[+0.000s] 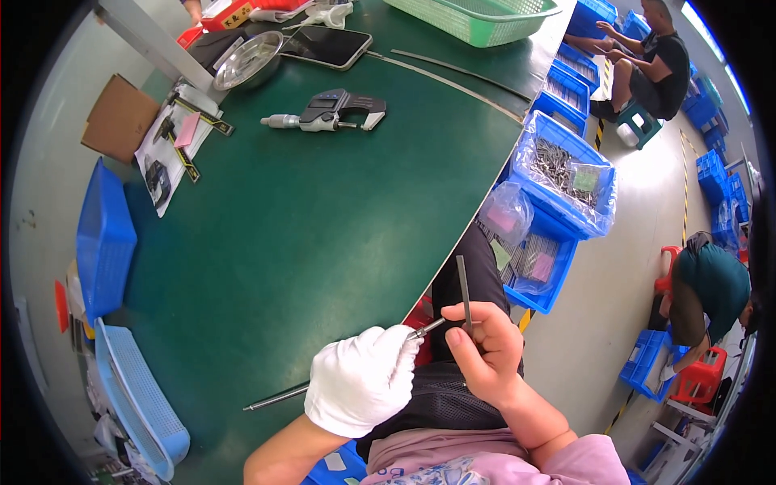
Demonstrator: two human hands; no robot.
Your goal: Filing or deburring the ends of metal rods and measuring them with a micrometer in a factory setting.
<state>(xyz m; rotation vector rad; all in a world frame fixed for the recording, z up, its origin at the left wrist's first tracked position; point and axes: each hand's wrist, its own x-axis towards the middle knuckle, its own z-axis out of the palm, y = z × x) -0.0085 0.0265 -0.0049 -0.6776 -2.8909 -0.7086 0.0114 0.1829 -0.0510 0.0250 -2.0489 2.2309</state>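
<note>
My left hand (360, 380), in a white glove, is closed around a thin metal rod (279, 397). One end of the rod sticks out low to the left over the table. Its other, stepped end comes out beside my thumb and points at my right hand. My bare right hand (489, 347) pinches a narrow, flat, dark strip (463, 283) between thumb and fingers, its long part pointing up. The rod's tip is close to my right index finger; whether they touch, I cannot tell.
On the green table (323, 218) lie a digital micrometer (327, 111), a phone (327, 46), a metal bowl (249, 61) and a caliper (182, 141). A green basket (477, 20) stands at the back. Blue bins (566, 174) with metal parts line the right edge. Two people work farther right.
</note>
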